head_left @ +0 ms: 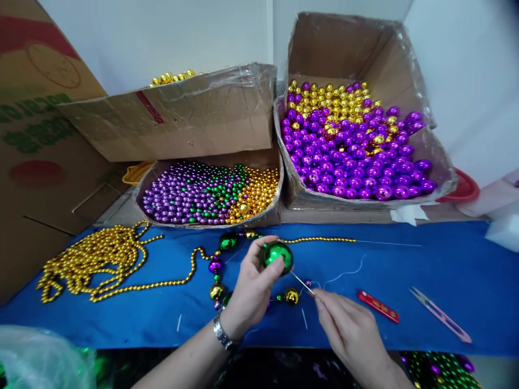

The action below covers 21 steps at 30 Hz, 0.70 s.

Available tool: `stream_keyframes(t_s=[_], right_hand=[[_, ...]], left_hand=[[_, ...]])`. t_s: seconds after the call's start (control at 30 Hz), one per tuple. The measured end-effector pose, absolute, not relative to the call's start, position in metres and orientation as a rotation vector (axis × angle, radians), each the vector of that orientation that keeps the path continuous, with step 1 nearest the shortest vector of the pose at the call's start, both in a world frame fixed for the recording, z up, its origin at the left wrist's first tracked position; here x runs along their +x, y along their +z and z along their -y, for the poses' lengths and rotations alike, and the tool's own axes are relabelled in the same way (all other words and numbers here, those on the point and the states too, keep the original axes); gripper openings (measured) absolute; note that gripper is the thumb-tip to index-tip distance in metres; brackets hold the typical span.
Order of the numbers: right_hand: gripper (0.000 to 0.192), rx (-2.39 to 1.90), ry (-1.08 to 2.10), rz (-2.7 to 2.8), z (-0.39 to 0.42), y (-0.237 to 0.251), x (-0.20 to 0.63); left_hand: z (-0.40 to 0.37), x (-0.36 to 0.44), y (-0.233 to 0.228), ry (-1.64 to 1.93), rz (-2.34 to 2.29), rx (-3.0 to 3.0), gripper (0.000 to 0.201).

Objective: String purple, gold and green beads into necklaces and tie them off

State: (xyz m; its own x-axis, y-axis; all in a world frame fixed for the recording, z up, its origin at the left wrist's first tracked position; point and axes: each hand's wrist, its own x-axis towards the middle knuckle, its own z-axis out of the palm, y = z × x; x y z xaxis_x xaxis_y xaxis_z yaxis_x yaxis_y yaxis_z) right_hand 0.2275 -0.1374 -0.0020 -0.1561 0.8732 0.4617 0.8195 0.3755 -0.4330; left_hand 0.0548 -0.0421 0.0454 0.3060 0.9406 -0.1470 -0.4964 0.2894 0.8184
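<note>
My left hand [253,283], with a metal watch band at its wrist, is closed around a large shiny green bead [272,253] above the blue cloth. My right hand [351,324] pinches a thin needle [300,281] whose far end meets the bead's lower right side. How deep the tip sits in the bead cannot be seen. Behind and beneath my left hand lies a beaded strand [216,292] of green, gold and purple beads, partly hidden by that hand. A loose white thread [344,276] curls beyond my right hand.
A gold bead chain [97,256] is heaped at left. Small beads [182,189] fill one cardboard box [206,121]; larger purple and gold beads [336,156] fill another box [385,59]. At right lie a red case [378,306] and pink thread snips [441,316] on the blue cloth [141,319].
</note>
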Motion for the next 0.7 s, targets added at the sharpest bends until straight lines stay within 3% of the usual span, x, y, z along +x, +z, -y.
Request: stream_keyframes(t_s=[0.27, 0.43, 0.57, 0.7], right_hand=[[0.023, -1.423, 0.203, 1.946, 0.139, -0.006, 0.229], [0.024, -1.426, 0.115, 1.963, 0.135, -0.005, 0.222], [0.022, -1.412, 0.227, 1.863, 0.133, 0.001, 0.224], [0.020, -1.419, 0.246, 1.813, 0.133, 0.004, 0.232]], left_hand=[[0.050, 0.059, 0.040, 1.023, -0.692, 0.747, 0.035], [0.061, 0.063, 0.033, 0.986, -0.732, 0.925, 0.044], [0.059, 0.057, 0.034, 0.933, -0.648, 1.053, 0.056], [0.028, 0.037, 0.054, 1.020, -0.754, 1.259, 0.034]])
